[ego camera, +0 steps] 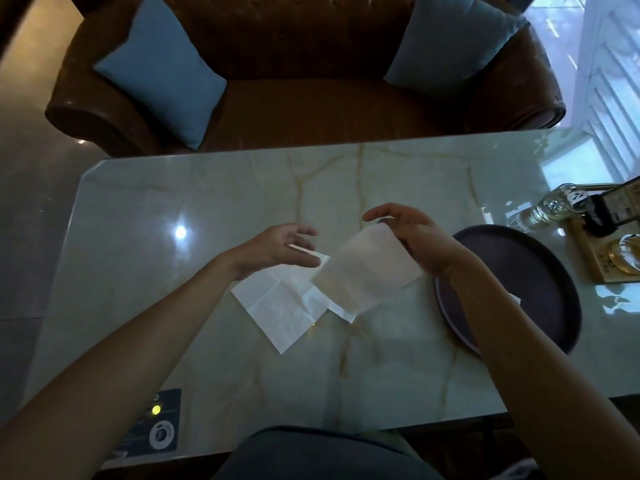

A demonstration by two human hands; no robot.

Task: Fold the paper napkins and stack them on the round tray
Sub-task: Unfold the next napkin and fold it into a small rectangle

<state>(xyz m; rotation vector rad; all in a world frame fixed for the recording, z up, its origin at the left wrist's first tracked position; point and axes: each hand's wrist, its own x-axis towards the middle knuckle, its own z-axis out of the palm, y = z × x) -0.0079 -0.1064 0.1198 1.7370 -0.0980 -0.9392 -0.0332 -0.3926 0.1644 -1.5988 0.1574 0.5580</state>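
Item: 1 napkin (363,271), held off the tabletop (173,209), pinched in right hand (415,244). Left hand (280,251) open, empty. Unfolded napkins (280,306) lie under both hands. Round tray (526,271), beneath right wrist, looks nearly bare; most folding apparently remains.

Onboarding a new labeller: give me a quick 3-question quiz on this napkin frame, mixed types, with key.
1. True or false: the right hand holds a napkin lifted off the table.
2. Multiple choice: where does the round tray lie? A) left of the hands B) right of the hands C) on the sofa
3. Fill in: the left hand is open above the ____ napkins lying flat on the table.

Key: 1 true; 2 B; 3 unfolded
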